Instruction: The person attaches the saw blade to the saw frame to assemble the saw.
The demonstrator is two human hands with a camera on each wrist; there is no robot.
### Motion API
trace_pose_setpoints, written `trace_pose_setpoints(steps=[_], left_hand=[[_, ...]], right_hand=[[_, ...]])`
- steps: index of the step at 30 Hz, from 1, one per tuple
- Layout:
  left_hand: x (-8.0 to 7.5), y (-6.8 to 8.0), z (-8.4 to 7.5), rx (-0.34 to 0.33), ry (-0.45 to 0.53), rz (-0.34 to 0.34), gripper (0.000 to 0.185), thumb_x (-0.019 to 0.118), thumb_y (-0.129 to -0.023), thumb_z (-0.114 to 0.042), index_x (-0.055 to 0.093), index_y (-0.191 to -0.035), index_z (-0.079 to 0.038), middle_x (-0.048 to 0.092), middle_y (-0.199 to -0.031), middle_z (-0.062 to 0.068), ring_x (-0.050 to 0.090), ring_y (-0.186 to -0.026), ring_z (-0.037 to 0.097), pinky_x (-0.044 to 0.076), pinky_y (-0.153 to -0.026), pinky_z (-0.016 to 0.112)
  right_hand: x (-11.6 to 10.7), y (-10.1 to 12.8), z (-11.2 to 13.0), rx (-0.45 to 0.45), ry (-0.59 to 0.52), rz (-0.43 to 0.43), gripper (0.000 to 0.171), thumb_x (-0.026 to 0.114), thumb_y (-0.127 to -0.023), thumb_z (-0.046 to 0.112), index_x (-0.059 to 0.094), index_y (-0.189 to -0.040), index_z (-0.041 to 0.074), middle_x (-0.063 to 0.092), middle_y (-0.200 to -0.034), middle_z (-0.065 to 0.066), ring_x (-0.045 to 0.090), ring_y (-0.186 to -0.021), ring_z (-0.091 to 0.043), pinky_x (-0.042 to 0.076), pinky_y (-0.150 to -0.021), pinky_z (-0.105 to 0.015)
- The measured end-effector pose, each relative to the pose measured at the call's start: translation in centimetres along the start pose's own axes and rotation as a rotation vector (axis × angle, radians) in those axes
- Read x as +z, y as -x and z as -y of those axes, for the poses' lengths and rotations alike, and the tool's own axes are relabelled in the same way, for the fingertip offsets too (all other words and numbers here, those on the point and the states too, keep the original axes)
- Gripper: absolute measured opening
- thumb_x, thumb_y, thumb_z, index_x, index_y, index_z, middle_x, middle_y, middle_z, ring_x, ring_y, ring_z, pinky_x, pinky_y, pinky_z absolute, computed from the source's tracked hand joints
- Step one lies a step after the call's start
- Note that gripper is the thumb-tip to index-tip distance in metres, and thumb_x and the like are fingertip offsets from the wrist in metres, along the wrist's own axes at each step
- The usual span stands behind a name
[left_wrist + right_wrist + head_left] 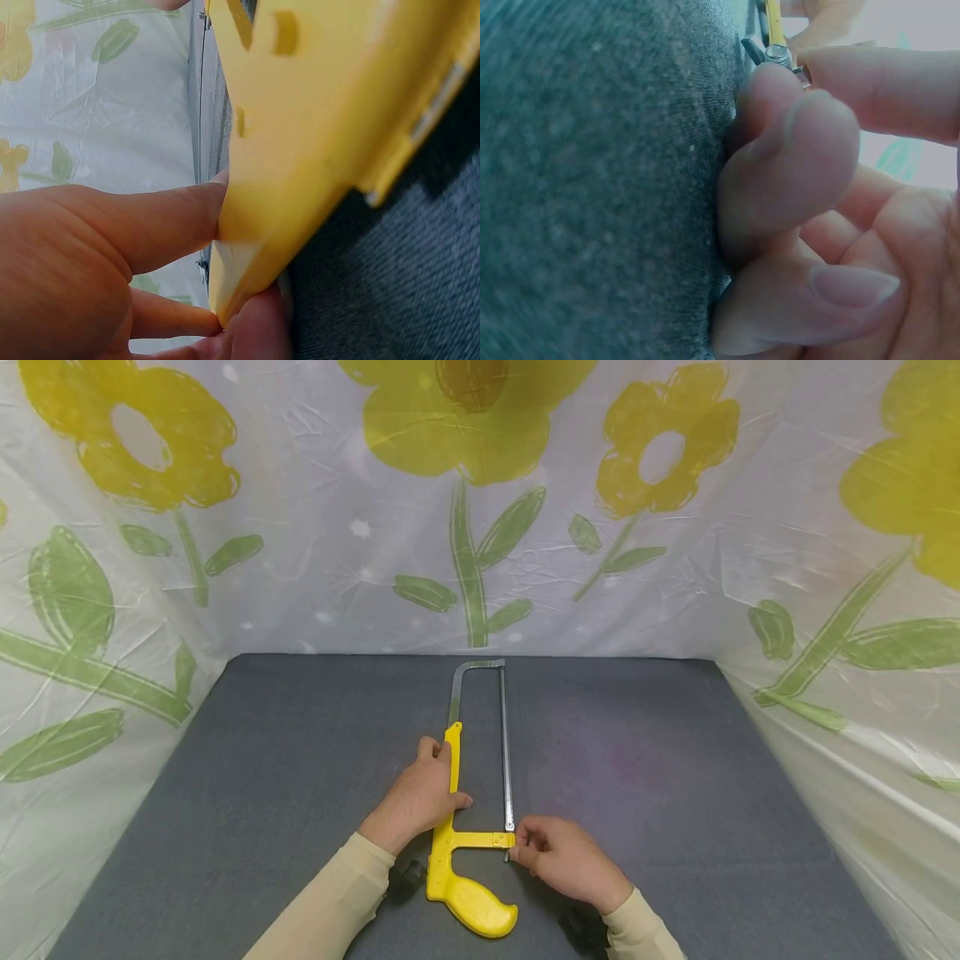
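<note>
A hacksaw (478,903) with a yellow handle and frame lies on the dark cloth, its silver front bow (457,689) pointing away from me. Its blade (506,743) runs along the right side, stretched between the bow and the yellow crosspiece (476,839). My left hand (420,789) grips the yellow frame above the handle, thumb across it; the left wrist view shows the fingers around the frame (300,112) close up. At the crosspiece's right end, my right hand (566,860) pinches a metal wing nut (778,54) between thumb and forefinger, with the other fingers curled against the cloth.
Dark grey cloth (637,760) covers the table. White sheeting (300,568) with yellow flowers hangs behind it and along both sides. Black wrist-camera pieces (408,875) show beneath the light sleeves.
</note>
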State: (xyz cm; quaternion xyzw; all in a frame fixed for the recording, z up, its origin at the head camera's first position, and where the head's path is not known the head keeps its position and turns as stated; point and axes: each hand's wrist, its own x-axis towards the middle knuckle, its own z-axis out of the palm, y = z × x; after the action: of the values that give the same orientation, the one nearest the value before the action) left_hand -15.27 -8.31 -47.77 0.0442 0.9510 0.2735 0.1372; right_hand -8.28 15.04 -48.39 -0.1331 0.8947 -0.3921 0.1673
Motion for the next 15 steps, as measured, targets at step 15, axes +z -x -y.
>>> trace_pose_setpoints(steps=[15], left_hand=[[-0.06, 0.08, 0.05, 0.004, 0.014, 0.003, 0.103, 0.09, -0.091, -0.027, 0.03, -0.169, 0.001, 0.035, -0.157, 0.018, 0.06, -0.076, 0.02, 0.058, -0.069, 0.03]], right_hand=[[0.08, -0.01, -0.09, 0.001, -0.008, -0.025, 0.012, 0.078, -0.097, 0.027, 0.07, -0.093, 0.019, 0.057, -0.069, 0.009, 0.046, -0.055, -0.003, 0.035, -0.052, -0.023]])
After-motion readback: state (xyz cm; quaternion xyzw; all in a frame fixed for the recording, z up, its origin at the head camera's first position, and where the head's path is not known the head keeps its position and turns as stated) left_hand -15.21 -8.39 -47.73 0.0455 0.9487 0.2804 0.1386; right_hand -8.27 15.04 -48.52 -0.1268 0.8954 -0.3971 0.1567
